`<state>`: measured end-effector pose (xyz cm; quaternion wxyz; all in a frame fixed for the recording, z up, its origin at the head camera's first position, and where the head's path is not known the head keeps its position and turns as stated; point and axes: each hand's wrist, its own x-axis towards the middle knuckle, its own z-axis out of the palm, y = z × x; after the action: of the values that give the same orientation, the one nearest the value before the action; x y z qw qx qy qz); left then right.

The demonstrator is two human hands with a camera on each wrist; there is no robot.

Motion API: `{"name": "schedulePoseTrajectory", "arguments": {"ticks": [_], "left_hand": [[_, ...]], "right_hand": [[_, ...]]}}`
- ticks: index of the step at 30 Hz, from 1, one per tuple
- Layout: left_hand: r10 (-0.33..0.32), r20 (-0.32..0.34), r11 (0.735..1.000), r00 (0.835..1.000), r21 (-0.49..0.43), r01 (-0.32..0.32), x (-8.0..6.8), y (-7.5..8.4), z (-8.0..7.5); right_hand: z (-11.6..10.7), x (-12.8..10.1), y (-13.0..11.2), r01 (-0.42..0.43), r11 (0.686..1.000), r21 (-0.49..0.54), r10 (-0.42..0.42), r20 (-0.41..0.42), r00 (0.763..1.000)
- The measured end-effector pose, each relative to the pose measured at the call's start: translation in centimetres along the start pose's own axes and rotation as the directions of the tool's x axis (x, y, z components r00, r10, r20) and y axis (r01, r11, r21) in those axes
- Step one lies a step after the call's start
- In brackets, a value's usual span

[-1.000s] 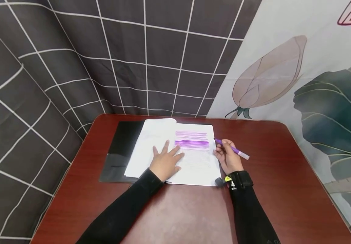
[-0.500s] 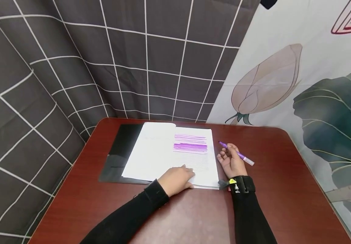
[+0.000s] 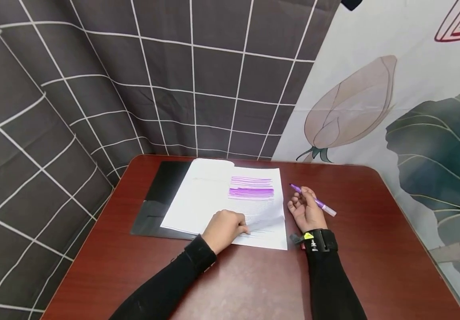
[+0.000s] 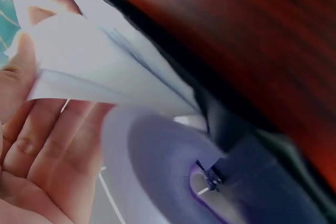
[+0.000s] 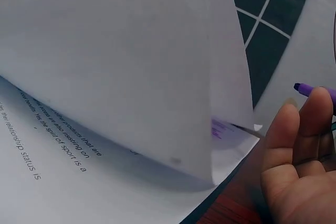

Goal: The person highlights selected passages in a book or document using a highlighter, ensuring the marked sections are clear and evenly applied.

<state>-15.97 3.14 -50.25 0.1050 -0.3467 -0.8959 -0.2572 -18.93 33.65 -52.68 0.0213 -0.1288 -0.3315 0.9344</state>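
An open stack of white printed sheets (image 3: 198, 200) lies on a black folder (image 3: 150, 218). Purple highlighter strokes (image 3: 251, 192) cover upper lines of the right-hand page. My left hand (image 3: 224, 227) pinches that page's lower edge between thumb and fingers, and the lifted page (image 5: 115, 66) curves up, baring printed text on the sheet below (image 5: 47, 177). In the left wrist view the thumb (image 4: 18, 72) presses on the bent paper (image 4: 79, 51). To the right of the stack, my right hand (image 3: 309, 214) holds a purple highlighter (image 3: 328, 210), its uncovered dark tip pointing up and left.
Beneath everything is a reddish-brown table (image 3: 374, 249) with rounded far corners. A dark grid-patterned cloth (image 3: 166, 66) hangs behind and to the left. A white cloth with flower and leaf prints (image 3: 350, 106) hangs at the right.
My left hand has gone from lying spread on the pages to pinching and lifting the right page's lower edge. My right hand, with the highlighter, has shifted slightly right, away from the paper.
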Motion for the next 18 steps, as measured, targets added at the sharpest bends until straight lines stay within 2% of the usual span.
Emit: {"name": "schedulePoseTrajectory", "arguments": {"ticks": [2, 5, 7, 9, 11, 15, 17, 18], "left_hand": [[-0.046, 0.011, 0.998, 0.999, -0.033, 0.047, 0.1, 0.2, -0.5], [-0.091, -0.009, 0.995, 0.996, -0.042, 0.09, 0.2, 0.0, -0.9], [-0.114, -0.066, 0.993, 0.991, -0.017, 0.113, 0.1, -0.2, -1.2], [-0.138, -0.15, 0.99, 0.979, 0.007, 0.141, -0.1, -0.3, -1.8], [-0.15, -0.258, 0.985, 0.954, 0.041, 0.165, -0.5, -0.5, -2.3], [-0.127, -0.449, 0.979, 0.885, 0.089, 0.185, -1.7, -1.2, -3.3], [-0.087, -0.51, 0.971, 0.856, 0.149, 0.187, -2.5, -1.7, -3.9], [-0.069, -0.524, 0.964, 0.849, 0.184, 0.191, -2.9, -2.0, -4.1]], "right_hand": [[-0.1, 0.0, 0.0, 0.008, 1.0, -0.025, -0.008, 0.021, 1.0], [-0.1, 0.0, 0.1, 0.01, 0.999, -0.054, -0.006, 0.071, 0.997], [-0.1, 0.0, 0.1, -0.008, 0.998, -0.066, 0.016, 0.11, 0.994], [-0.1, 0.0, 0.1, -0.044, 0.996, -0.073, 0.055, 0.152, 0.987], [-0.1, 0.0, 0.1, -0.07, 0.992, -0.102, 0.09, 0.196, 0.976], [-0.2, 0.2, 0.1, -0.084, 0.98, -0.179, 0.132, 0.274, 0.953], [-0.2, 0.2, 0.0, -0.081, 0.977, -0.199, 0.139, 0.299, 0.944], [-0.2, 0.2, 0.0, -0.076, 0.976, -0.206, 0.138, 0.308, 0.941]]}}
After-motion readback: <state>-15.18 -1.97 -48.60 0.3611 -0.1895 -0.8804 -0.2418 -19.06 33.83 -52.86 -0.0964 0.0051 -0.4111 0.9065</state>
